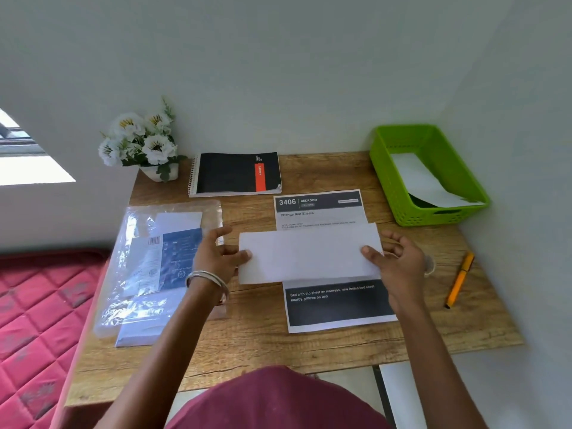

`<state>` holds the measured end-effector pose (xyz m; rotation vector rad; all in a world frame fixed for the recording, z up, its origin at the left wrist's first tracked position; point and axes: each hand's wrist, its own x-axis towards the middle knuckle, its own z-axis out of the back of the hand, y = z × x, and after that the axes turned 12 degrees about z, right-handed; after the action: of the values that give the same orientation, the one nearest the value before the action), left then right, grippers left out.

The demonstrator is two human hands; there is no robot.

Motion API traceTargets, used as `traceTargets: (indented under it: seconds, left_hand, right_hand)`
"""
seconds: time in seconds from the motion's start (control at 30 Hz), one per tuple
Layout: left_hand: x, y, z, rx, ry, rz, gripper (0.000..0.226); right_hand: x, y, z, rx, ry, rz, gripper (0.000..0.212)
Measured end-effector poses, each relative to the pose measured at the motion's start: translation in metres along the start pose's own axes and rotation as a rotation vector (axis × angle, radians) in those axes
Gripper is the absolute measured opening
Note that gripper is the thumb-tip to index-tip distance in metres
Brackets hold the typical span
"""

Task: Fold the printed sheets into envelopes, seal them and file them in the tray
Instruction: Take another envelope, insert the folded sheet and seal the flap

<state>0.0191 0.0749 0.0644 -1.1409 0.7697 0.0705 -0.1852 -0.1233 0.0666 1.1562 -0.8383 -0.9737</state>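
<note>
Both hands hold a white envelope point(309, 253) by its short ends just above the printed sheet point(325, 212); left hand point(221, 257) pinches the left edge with thumb on top, right hand point(397, 258) grips the right edge, fingers curled; the sheet lies flat and unfolded on the bench point(257, 335); green tray point(399, 181) at far right already holds one white envelope (so one looks filed); envelope pack point(154, 267) in plastic lies left; this sheet's folding, inserting, sealing and filing still look undone.

Bare desk point(325, 168) between notebook point(236, 173) and tray point(399, 193); pen point(459, 280) lies right of sheet point(337, 305)
</note>
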Motion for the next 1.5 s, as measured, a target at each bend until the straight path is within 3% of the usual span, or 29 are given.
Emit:
traceTargets:
  seconds: [0.13,0.3,0.43,0.6,0.77,1.03,1.2,1.37,1.43,1.5]
  left_hand:
    - [0.000,0.015,-0.018,0.178,-0.243,-0.174,0.065]
    - [0.005,0.030,-0.029,0.557,-0.291,-0.342,0.035]
    - [-0.002,0.039,-0.037,0.875,-0.383,-0.427,0.036]
    - [-0.007,0.047,-0.043,1.195,-0.293,-0.700,0.060]
    - [-0.010,0.049,-0.051,1.426,-0.236,-0.726,0.065]
    - [-0.017,0.046,-0.067,1.470,-0.257,-0.616,0.054]
    - [-0.024,0.037,-0.084,1.374,-0.289,-0.505,0.057]
    - [-0.030,0.035,-0.105,1.191,-0.215,-0.577,0.044]
    - [-0.035,0.031,-0.117,1.073,-0.157,-0.610,0.036]
    - [-0.043,0.027,-0.131,0.992,-0.083,-0.651,0.032]
  right_hand:
    - [0.008,-0.014,-0.013,-0.227,0.076,0.065,0.051]
    - [0.010,-0.027,-0.024,-0.465,0.184,0.138,0.059]
    - [0.003,-0.033,-0.032,-0.732,0.252,0.231,0.052]
    - [-0.012,-0.040,-0.041,-0.870,0.356,0.459,0.037]
    - [-0.018,-0.052,-0.040,-0.952,0.452,0.604,0.031]
    - [-0.015,-0.056,-0.030,-0.991,0.549,0.660,0.042]
    - [-0.003,-0.051,-0.007,-0.683,0.631,0.539,0.037]
    - [0.015,-0.047,0.049,-0.631,0.325,0.511,0.029]
    - [0.021,-0.043,0.078,-0.687,0.190,0.512,0.030]
    - [0.026,-0.043,0.102,-0.825,0.169,0.483,0.034]
